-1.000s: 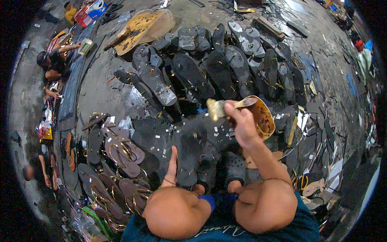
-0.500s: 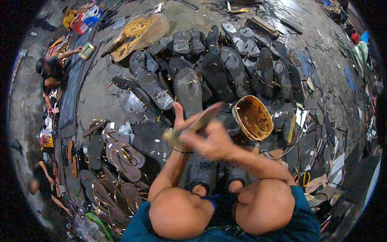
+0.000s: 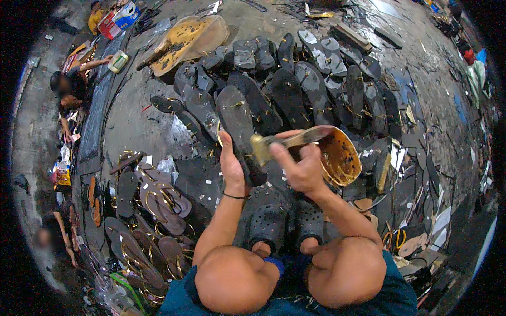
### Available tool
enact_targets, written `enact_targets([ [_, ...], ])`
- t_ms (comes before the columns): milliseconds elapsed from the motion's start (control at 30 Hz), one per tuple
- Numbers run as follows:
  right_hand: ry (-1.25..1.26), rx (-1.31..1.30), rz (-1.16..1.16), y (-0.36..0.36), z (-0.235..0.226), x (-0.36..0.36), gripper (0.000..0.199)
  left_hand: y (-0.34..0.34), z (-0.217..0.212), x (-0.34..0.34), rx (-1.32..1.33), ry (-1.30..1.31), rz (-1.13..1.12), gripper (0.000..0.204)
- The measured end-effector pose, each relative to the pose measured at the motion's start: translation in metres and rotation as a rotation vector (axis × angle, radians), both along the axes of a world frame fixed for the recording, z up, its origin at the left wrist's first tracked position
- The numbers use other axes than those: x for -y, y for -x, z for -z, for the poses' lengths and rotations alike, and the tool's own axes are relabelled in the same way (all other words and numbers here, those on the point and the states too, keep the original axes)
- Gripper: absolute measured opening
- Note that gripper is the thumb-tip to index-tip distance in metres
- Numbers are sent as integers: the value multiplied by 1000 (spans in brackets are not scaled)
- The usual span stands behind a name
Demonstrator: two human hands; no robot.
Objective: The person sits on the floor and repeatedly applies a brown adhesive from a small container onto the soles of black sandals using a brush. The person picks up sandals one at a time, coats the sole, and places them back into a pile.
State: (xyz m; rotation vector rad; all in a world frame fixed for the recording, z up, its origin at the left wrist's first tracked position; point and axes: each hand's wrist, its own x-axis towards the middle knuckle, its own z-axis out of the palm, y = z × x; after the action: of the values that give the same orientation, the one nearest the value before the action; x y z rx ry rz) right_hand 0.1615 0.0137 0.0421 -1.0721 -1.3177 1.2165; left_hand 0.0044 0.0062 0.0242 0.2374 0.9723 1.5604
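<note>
My left hand (image 3: 232, 167) is closed round the lower edge of a dark flip-flop sole (image 3: 235, 113), tilted upward in front of my knees. Small gold-coloured bits stick out of its surface. My right hand (image 3: 307, 169) grips a brush (image 3: 260, 149) with a flat handle. Its pale bristle end, blurred by motion, points left near the sole; whether they touch I cannot tell. Just right of the brush is a cut-down tub (image 3: 354, 176) with brown, stained insides, partly hidden behind the handle and my hand.
Beyond my hands lie rows of dark flip-flop soles (image 3: 289, 97). Flip-flops with gold straps (image 3: 163, 203) are heaped at left. A stained yellowish tray (image 3: 195, 39) lies at the far left, and yellow-handled scissors (image 3: 400, 238) among scraps at right. Other people (image 3: 68, 87) sit along the left.
The brush and my right hand have moved right, away from my left hand. The sole now shows plainly in my left hand, where the hands overlapped before.
</note>
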Motion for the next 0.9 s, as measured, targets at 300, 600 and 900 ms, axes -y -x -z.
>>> enact_targets([
  [300,144,-200,-479,21,0,31,28,-11,30,23,-298,166,31,54],
  [600,520,-64,-367,-38,54,23,24,1,3,21,-194,-61,217,58],
  [900,434,-104,86,-125,55,-129,27,221,54,146,-2097,1083,803,98],
])
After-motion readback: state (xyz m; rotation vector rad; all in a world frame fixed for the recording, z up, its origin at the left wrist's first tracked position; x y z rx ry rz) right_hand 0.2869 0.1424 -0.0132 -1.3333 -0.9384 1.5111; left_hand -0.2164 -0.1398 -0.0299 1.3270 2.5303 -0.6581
